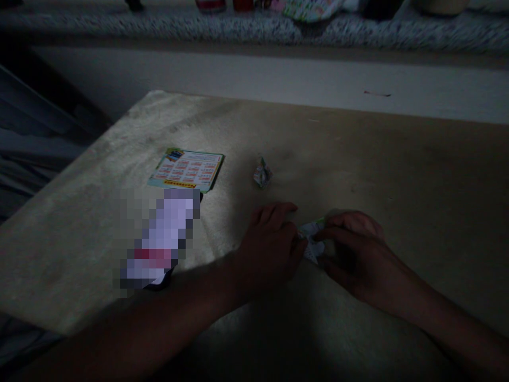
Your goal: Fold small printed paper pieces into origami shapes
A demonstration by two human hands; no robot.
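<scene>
A small piece of printed paper (313,245), folded, lies low over the table between my two hands. My left hand (272,244) grips its left edge with thumb and forefinger, the other fingers bent above. From the right, my right hand (353,249) has its fingers curled round the paper's right side and top. The paper is partly hidden by the fingers. Beyond the hands, a small folded paper piece (263,173) with a pointed top sits by itself on the table.
On the left lie a printed card (186,170) and, nearer, a phone (163,239) with a blurred lit screen. The table (397,175) meets a white wall (278,79) under a speckled stone ledge (159,29) holding several objects. Cloth hangs at the far left.
</scene>
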